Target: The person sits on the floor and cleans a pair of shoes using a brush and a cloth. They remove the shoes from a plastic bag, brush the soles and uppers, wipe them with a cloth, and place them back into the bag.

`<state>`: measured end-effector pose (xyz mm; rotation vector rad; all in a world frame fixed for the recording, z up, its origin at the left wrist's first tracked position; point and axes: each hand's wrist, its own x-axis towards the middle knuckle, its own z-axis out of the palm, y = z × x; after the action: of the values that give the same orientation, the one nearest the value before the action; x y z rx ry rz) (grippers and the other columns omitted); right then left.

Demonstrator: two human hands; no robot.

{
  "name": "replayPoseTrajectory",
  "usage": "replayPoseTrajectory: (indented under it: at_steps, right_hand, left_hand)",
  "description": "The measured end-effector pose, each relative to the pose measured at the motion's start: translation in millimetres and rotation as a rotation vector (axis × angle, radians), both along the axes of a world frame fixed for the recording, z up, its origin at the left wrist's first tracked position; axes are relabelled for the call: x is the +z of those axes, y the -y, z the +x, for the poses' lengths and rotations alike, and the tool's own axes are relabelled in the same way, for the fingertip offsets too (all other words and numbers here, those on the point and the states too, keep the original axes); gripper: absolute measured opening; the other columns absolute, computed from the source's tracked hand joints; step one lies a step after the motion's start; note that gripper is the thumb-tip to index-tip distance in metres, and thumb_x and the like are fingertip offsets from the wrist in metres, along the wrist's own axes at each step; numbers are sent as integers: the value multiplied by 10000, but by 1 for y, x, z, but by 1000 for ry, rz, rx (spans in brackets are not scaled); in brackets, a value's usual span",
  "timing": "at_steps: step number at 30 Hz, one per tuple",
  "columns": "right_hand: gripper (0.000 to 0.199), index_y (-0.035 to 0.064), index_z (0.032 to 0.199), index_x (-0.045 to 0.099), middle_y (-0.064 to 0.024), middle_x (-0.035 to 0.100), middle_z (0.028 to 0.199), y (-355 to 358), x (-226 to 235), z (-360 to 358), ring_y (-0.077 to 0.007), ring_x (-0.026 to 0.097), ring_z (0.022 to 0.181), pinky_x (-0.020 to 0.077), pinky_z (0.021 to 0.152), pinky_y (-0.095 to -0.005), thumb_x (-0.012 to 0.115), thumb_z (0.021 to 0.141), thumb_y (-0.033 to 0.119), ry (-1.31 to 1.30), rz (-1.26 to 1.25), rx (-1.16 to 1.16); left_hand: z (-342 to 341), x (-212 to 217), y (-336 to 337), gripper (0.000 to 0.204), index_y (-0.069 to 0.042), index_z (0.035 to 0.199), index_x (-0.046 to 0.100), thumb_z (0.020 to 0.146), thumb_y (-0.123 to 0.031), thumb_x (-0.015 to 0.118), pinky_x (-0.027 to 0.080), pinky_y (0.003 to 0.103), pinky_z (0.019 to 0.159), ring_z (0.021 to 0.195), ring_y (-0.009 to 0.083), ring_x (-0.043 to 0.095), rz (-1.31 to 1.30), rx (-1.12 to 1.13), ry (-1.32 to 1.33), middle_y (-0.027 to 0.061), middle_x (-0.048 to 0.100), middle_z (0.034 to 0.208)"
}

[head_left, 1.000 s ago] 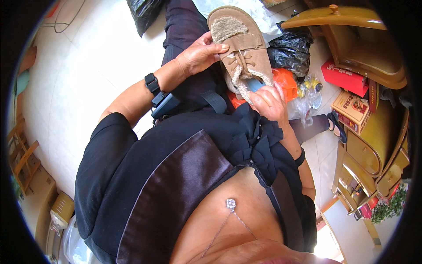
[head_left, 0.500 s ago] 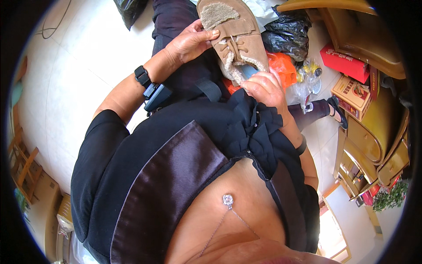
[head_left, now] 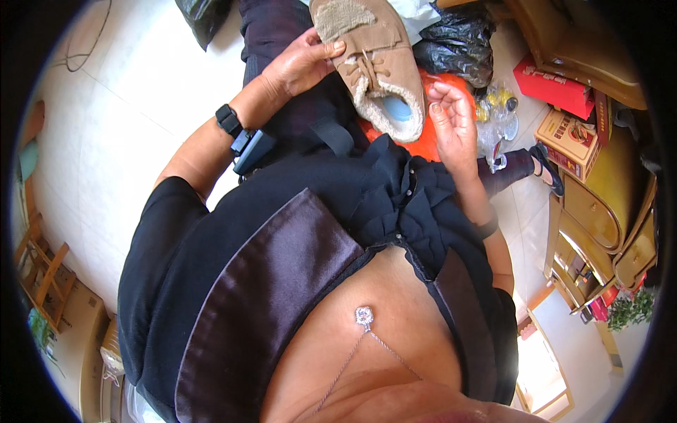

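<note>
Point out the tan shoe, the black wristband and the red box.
tan shoe (head_left: 377,67), head view, on the laced upper.
black wristband (head_left: 227,120), head view, on the band at the left wrist.
red box (head_left: 553,88), head view, on its top face.

The shoe (head_left: 374,56) looks like matt tan suede with a rough woven patch and fleecy lining. Beneath it lies smooth orange plastic (head_left: 430,141), beside crinkled glossy black bags (head_left: 455,42). The floor (head_left: 134,92) is polished pale tile; the furniture (head_left: 599,211) seems lacquered wood.
</note>
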<state>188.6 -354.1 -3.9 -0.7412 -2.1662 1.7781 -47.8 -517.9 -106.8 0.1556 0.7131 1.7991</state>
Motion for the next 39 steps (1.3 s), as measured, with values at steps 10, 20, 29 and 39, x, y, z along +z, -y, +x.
replayPoseTrajectory:
  at_steps: [10,20,29,39]
  right_hand:
    - [368,10,1287,493,-87,564,1202,-5,-18,-2,-175,534,1153,428,1007,-323,614,956,115,38,-113,-35]
    - [333,2,1262,531,-168,596,1261,-17,-41,5,-293,590,1155,451,984,-361,558,956,130,283,171,39]
    - [419,27,1172,584,-147,574,1195,1,-36,11,-355,602,1064,536,848,-412,704,772,63,231,653,443]
    - [283,36,1020,632,-150,616,991,19,-76,-10,-363,631,879,529,723,-451,708,761,123,243,754,665]
  left_hand:
    - [0,18,5,604,-84,1390,451,853,-56,727,405,424,1080,1234,211,546,39,-45,51,56,573,1331]
    - [-11,17,5,520,-38,1356,491,880,-79,697,395,416,1099,1238,231,550,78,-9,37,89,592,1310]
    - [-82,32,49,520,-12,1370,480,936,-252,636,355,473,1117,1279,297,521,-33,157,-162,116,565,1365]
    - [-59,38,74,527,-7,1379,464,925,-221,627,335,447,1132,1268,294,519,-113,278,-41,132,565,1359]
